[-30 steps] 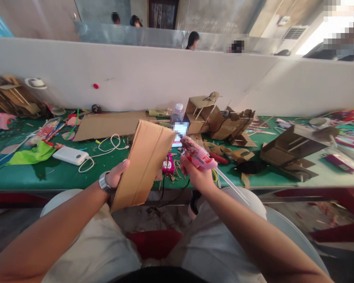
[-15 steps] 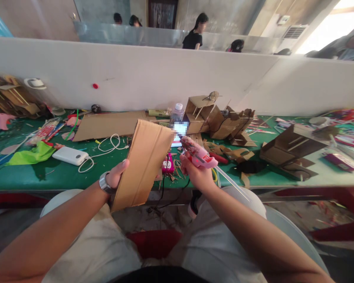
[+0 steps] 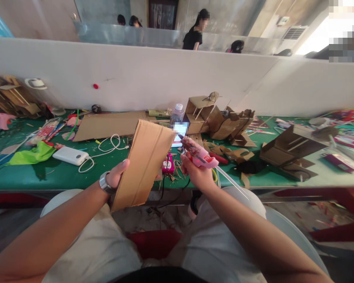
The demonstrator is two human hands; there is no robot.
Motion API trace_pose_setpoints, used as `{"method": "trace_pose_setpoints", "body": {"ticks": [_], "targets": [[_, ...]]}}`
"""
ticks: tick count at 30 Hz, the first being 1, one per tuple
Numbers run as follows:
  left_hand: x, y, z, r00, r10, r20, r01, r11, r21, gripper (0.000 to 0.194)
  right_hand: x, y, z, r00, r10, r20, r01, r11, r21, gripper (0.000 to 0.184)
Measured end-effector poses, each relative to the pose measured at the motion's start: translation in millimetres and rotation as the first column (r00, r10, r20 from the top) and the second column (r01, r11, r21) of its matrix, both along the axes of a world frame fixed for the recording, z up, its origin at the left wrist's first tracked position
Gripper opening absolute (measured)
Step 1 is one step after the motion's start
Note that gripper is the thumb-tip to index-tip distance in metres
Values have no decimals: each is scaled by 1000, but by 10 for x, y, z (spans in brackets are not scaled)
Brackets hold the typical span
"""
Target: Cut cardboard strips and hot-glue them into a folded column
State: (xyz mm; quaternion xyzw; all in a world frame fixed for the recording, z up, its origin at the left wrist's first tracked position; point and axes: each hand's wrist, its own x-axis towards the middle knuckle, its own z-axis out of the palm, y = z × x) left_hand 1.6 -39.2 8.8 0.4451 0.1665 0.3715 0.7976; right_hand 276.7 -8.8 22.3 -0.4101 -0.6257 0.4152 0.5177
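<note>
A creased brown cardboard piece (image 3: 146, 163) is tilted above the near table edge, gripped by my left hand (image 3: 119, 175). The thumb shows at its left edge; most of the other fingers are hidden behind it. My right hand (image 3: 198, 171) is wrapped around a pink hot glue gun (image 3: 199, 153) with a clear glue stick (image 3: 233, 182) sticking out of its back. The gun's dark nozzle points up and left, close to the cardboard's upper right edge but apart from it. Beyond them a lit phone (image 3: 180, 131) leans near a plastic bottle (image 3: 177, 113).
The green table (image 3: 76, 179) carries a white power bank (image 3: 70, 156) with a cable, a flat cardboard sheet (image 3: 109, 125), a pink power socket (image 3: 168, 163) and scraps. Cardboard constructions (image 3: 289, 147) stand at right. A white partition (image 3: 153, 74) runs behind; people are beyond it.
Both hands, the cardboard and the glue gun stay nearly still. The picture on the phone screen looks slightly different.
</note>
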Motion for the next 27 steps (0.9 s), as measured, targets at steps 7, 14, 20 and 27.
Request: {"method": "trace_pose_setpoints", "body": {"ticks": [7,14,20,27], "targets": [[34,-3,39,999,-7,48,6,999,34,86,33,8,-40,998,-25,61,26,1000,-8,33],[17,-5,24,999,0,34,0,1000,-14,89,45,9,-29,996,-17,90,17,1000,2,36],[18,2,35,999,-5,39,5,1000,-4,90,38,-1,9,993,-26,119,28,999,-15,40],[30,-6,71,999,-22,43,21,1000,22,85,27,-8,31,995,-26,93,29,999,-34,36]]}}
